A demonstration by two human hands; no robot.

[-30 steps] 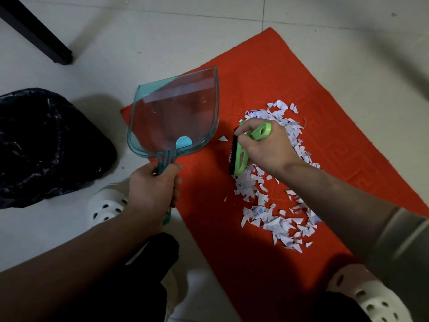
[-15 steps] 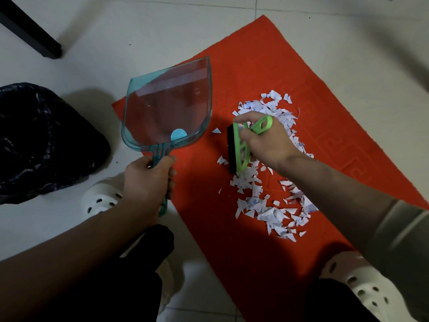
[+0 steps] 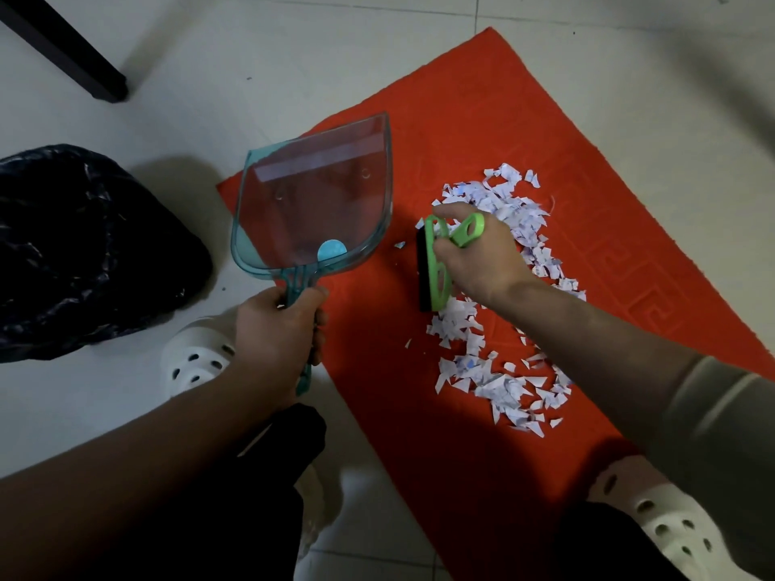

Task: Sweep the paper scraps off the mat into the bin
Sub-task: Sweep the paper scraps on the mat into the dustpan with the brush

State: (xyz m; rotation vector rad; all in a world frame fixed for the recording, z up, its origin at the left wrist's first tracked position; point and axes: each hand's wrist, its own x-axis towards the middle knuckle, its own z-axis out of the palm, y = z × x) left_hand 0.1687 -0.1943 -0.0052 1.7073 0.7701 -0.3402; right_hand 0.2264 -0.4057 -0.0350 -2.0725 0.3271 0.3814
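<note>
A red mat (image 3: 482,132) lies on the white tiled floor. White paper scraps (image 3: 490,371) are strewn in a band down its middle. My right hand (image 3: 482,262) grips a green hand brush (image 3: 436,270) with black bristles, set on the mat at the left edge of the scraps. My left hand (image 3: 276,333) grips the handle of a clear teal dustpan (image 3: 314,203), which is tilted over the mat's left corner, apart from the brush. The bin, lined with a black bag (image 3: 84,253), stands on the floor at the left.
A black furniture leg (image 3: 67,52) crosses the top left corner. My feet in white perforated clogs rest at the mat's left edge (image 3: 197,362) and on its near right part (image 3: 667,526). Bare tiles surround the mat.
The brush has shifted slightly left through the scraps, leaving a few loose pieces beside it. The dustpan stays held in much the same place.
</note>
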